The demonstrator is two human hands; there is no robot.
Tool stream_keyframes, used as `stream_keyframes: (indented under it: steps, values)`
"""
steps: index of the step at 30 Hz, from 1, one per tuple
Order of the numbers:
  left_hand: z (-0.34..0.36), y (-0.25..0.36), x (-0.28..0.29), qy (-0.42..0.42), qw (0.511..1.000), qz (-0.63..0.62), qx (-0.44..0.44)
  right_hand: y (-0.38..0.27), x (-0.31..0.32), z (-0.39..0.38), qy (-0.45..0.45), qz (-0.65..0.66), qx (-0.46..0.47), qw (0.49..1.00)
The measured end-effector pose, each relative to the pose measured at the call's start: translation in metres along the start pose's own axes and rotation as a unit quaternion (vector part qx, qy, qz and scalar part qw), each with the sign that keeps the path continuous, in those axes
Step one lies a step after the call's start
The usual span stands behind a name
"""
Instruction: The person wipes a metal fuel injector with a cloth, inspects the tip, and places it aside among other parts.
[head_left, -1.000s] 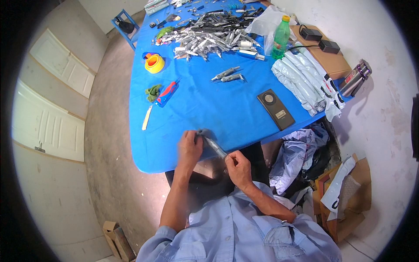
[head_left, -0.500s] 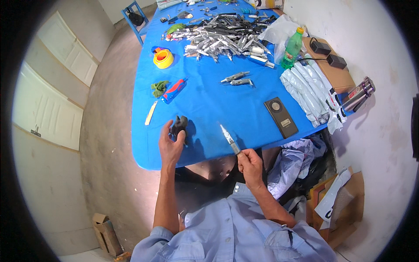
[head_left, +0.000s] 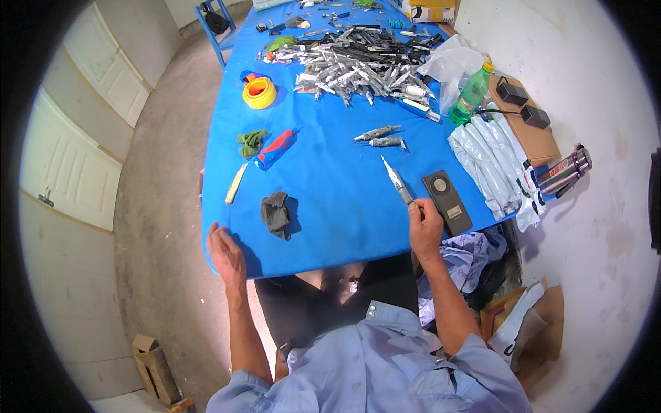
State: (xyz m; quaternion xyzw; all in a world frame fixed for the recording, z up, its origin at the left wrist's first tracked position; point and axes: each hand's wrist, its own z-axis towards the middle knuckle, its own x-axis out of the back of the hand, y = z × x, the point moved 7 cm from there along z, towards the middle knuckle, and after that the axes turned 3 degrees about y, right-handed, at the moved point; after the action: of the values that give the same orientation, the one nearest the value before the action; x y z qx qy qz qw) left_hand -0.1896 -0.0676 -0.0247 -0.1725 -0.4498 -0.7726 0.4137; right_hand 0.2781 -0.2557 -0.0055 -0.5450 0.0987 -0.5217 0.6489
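Note:
My right hand (head_left: 425, 227) grips the lower end of a slim grey-and-white pen-like tube (head_left: 397, 181), its pointed white tip aimed away from me. It is over the table's front right part, beside a dark flat rectangular device (head_left: 446, 199) with a round dial. My left hand (head_left: 227, 255) is at the front left edge of the table, fingers stretched out and holding nothing. A crumpled dark grey cloth (head_left: 275, 215) lies just beyond it. Two similar grey tubes (head_left: 381, 138) lie farther off, short of a large heap of tubes (head_left: 365, 65).
On the blue-covered table (head_left: 330, 227) are a cutter knife (head_left: 236, 184), a red-and-blue tool (head_left: 277, 149), a green cloth (head_left: 252, 142) and yellow tape (head_left: 259, 93). Along the right stand a green bottle (head_left: 471, 94), white plastic packages (head_left: 484, 165) and a steel flask (head_left: 566, 171).
My left hand has let go of the dark grey cloth, now on the table, and moved left toward the edge. My right hand has carried the tube right and slightly away from me.

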Motion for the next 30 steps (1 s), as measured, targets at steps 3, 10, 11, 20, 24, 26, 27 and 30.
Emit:
stream_keyframes:
  steps: [3, 10, 11, 20, 24, 26, 27, 30]
  values:
    - [0.004, -0.032, 0.003, 0.014, 0.996, 0.049, -0.069, 0.009, -0.005, -0.007, 0.030, -0.106, 0.036, 0.993]
    - [0.003, -0.046, 0.007, -0.028, 0.990, 0.110, 0.084, -0.001, -0.006, -0.011, 0.050, -0.107, 0.061, 0.991]
    - [0.006, -0.050, 0.006, -0.044, 0.987, 0.129, 0.087, -0.004, -0.005, -0.011, 0.057, -0.102, 0.060, 0.991]
    - [0.014, -0.076, -0.008, -0.059, 0.988, 0.142, 0.026, -0.020, 0.000, -0.007, 0.073, -0.107, 0.058, 0.990]
    - [0.018, -0.074, -0.010, -0.056, 0.983, 0.172, 0.032, -0.021, -0.001, -0.003, 0.075, -0.100, 0.070, 0.990]
    - [0.019, -0.085, -0.013, -0.056, 0.979, 0.194, 0.032, -0.016, -0.005, -0.005, 0.074, -0.089, 0.064, 0.991]
    - [0.016, -0.092, -0.014, -0.059, 0.980, 0.187, 0.029, -0.014, -0.003, -0.005, 0.070, -0.084, 0.063, 0.992]
    - [0.016, -0.077, -0.012, -0.065, 0.981, 0.177, 0.039, -0.012, -0.002, -0.004, 0.057, -0.063, 0.061, 0.995]
